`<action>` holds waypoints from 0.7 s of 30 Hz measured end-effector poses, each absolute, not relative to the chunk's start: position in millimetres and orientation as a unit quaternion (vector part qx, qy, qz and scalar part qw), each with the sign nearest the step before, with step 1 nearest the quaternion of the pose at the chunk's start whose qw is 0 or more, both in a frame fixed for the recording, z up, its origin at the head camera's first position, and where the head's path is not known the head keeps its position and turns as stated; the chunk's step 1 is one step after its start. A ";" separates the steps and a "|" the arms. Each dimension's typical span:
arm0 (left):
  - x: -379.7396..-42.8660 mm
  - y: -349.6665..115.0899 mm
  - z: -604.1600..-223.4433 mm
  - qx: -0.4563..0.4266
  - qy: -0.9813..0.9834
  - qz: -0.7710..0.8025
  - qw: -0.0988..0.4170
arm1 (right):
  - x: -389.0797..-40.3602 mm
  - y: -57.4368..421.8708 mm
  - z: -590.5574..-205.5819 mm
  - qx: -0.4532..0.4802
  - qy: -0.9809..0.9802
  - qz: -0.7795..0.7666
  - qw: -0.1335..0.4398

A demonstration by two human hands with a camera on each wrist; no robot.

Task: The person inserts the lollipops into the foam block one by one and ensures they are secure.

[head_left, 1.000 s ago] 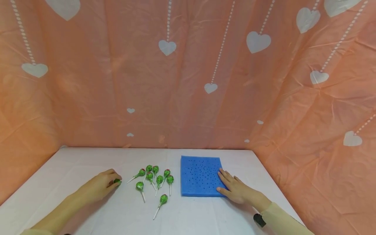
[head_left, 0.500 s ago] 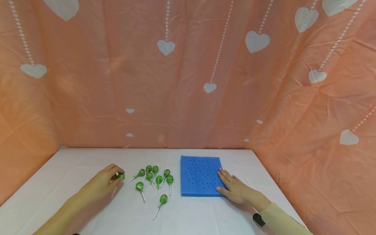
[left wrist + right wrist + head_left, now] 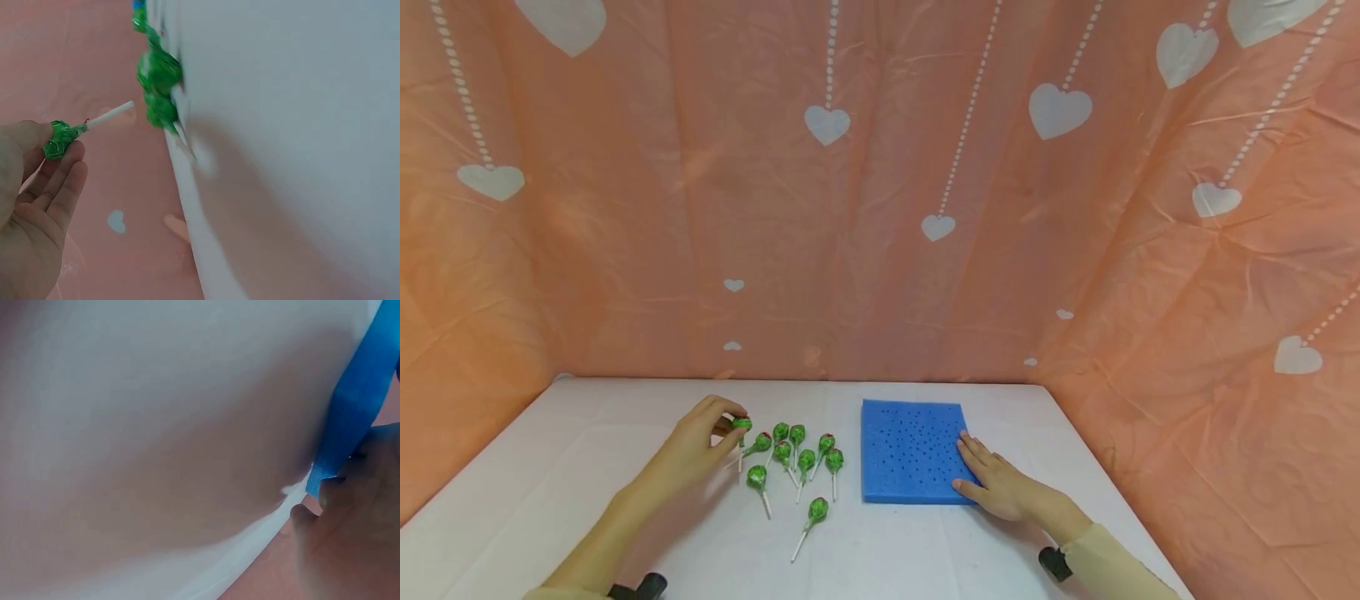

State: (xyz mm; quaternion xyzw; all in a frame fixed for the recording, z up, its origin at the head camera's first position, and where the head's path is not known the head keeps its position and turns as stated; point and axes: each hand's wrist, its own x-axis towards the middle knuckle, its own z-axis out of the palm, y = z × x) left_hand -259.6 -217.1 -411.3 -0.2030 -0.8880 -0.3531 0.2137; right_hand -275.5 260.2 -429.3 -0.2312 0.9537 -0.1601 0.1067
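My left hand point(image 3: 703, 442) pinches a green-wrapped lollipop point(image 3: 59, 140) by its candy head, above the table, with the white stick pointing away from the fingers in the left wrist view. Just right of that hand, several more green lollipops point(image 3: 807, 460) lie loosely grouped on the white table. A blue foam block point(image 3: 910, 450) dotted with small dark holes lies flat to their right. Over the block's right edge rests my right hand point(image 3: 1003, 487), its fingers extended and touching the foam. In the right wrist view the blue foam point(image 3: 356, 403) shows beside that hand.
The white table point(image 3: 910, 554) runs back to a peach curtain point(image 3: 880, 317) printed with white hearts, which also hangs along both sides. One lollipop point(image 3: 817, 510) lies nearer the front, apart from the others.
My left hand has lifted its lollipop and moved right and away from me, up to the group; the stick now hangs below the head. The right hand has stayed on the foam.
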 end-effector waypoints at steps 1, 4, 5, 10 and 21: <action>-261.4 -213.6 -410.7 -0.206 -0.885 -0.358 0.217 | -275.6 260.3 -429.5 -0.230 0.953 -0.163 0.108; -266.8 -202.9 -409.7 -0.218 -0.874 -0.374 0.220 | -276.2 260.9 -430.7 -0.226 0.953 -0.166 0.110; -268.8 -199.2 -409.5 -0.221 -0.872 -0.377 0.222 | -276.6 261.1 -431.3 -0.226 0.953 -0.167 0.109; -278.9 -179.7 -407.3 -0.244 -0.856 -0.394 0.228 | -279.0 261.6 -434.5 -0.225 0.956 -0.160 0.102; -295.2 -135.3 -406.3 -0.250 -0.837 -0.445 0.198 | -277.9 261.5 -432.8 -0.221 0.955 -0.173 0.102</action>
